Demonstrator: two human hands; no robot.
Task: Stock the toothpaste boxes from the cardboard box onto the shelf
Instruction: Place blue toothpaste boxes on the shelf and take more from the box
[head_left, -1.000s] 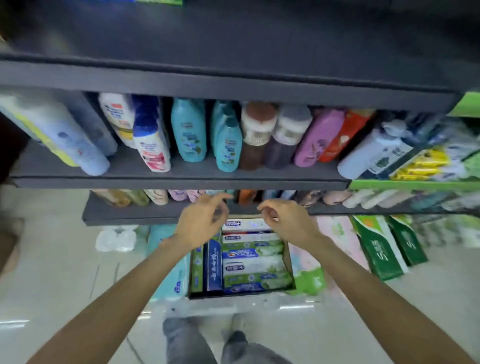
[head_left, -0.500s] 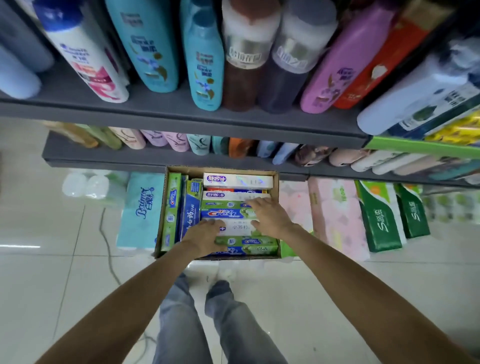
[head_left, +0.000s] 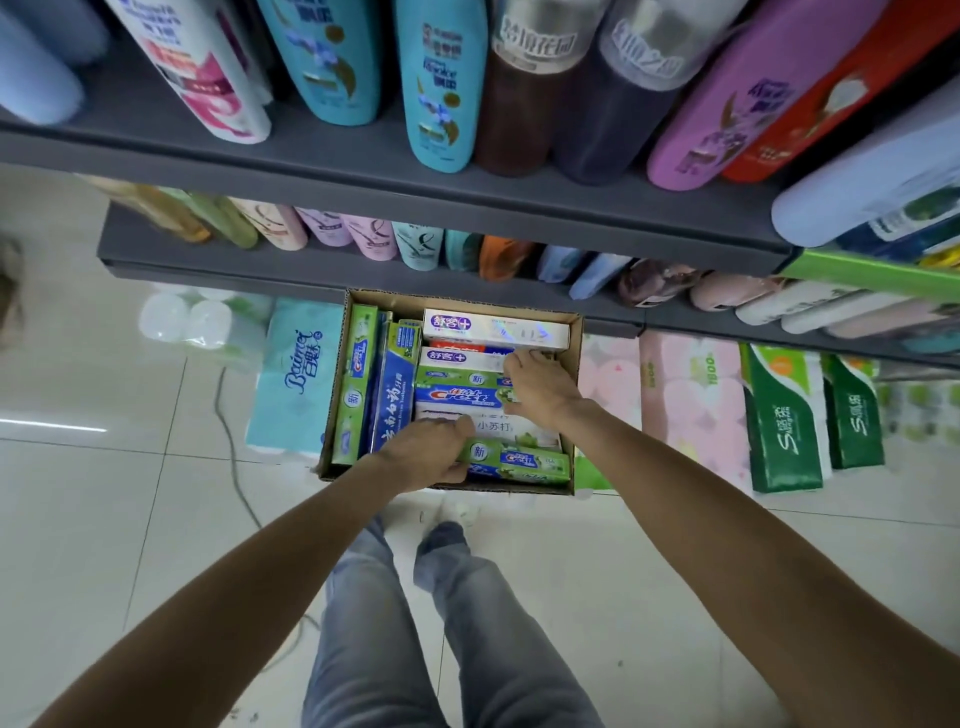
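Note:
An open cardboard box (head_left: 464, 301) stands on the floor under the lowest shelf, packed with toothpaste boxes (head_left: 496, 329) in white, green and blue. My left hand (head_left: 423, 454) is at the box's near left, thumb and fingers curled round the left end of a green Crest box (head_left: 524, 461) at the front. My right hand (head_left: 540, 387) lies over the middle boxes, its fingertips curled on a white and purple box (head_left: 457, 357). The grey shelf (head_left: 363, 156) above carries shampoo bottles.
A lower grey shelf (head_left: 311, 267) of bottles overhangs the box's far end. Beside the box are a teal tissue pack (head_left: 296, 379), pink packs (head_left: 691, 405), green packs (head_left: 784, 421) and toilet rolls (head_left: 182, 322). A cable (head_left: 234, 457) runs along the tiled floor, and my legs (head_left: 415, 623) stand close behind.
My view dropped from the shelves to the box. Both hands came down from shelf height into the box; the left now curls round the front boxes' end and the right reached further back.

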